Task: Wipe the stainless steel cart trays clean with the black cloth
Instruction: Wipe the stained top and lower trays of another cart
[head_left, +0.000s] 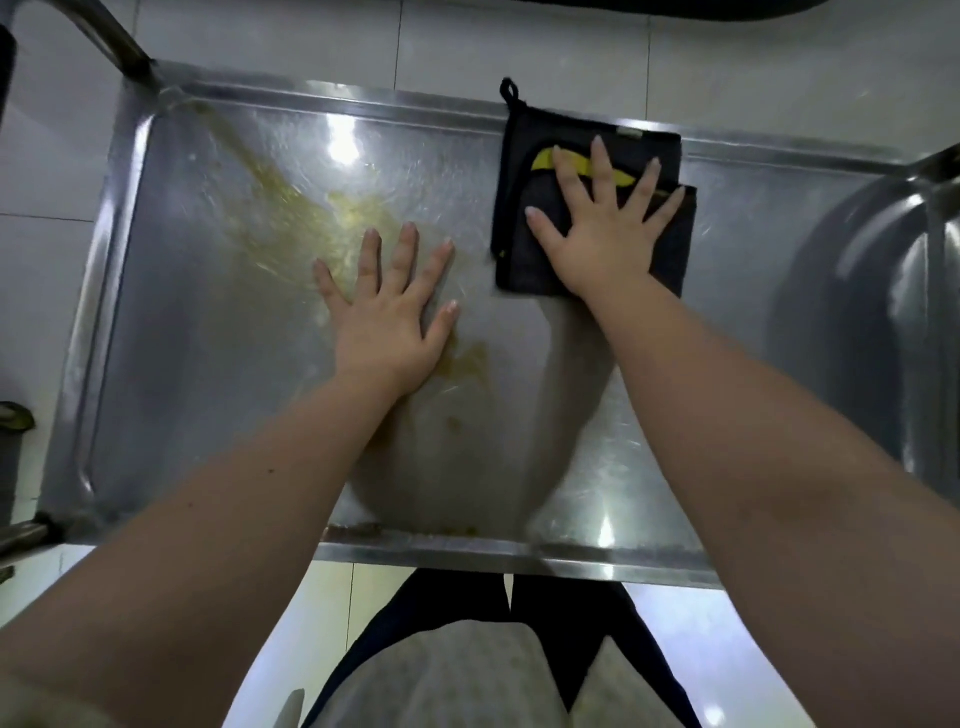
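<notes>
The stainless steel cart tray (208, 415) fills the view, with a yellow-brown smear (291, 208) running from its far left corner toward the middle. A folded black cloth (524, 161) with a yellow mark and a hanging loop lies on the tray at the far right. My right hand (597, 228) presses flat on the cloth with its fingers spread. My left hand (389, 306) rests flat on the bare tray, fingers straight, at the edge of the smear, left of the cloth.
The tray has a raised rim (519, 561) all round. A cart post (114, 41) rises at the far left corner and a curved steel handle part (883, 260) stands at the right end. White floor tiles (467, 47) lie beyond. My legs show below the near rim.
</notes>
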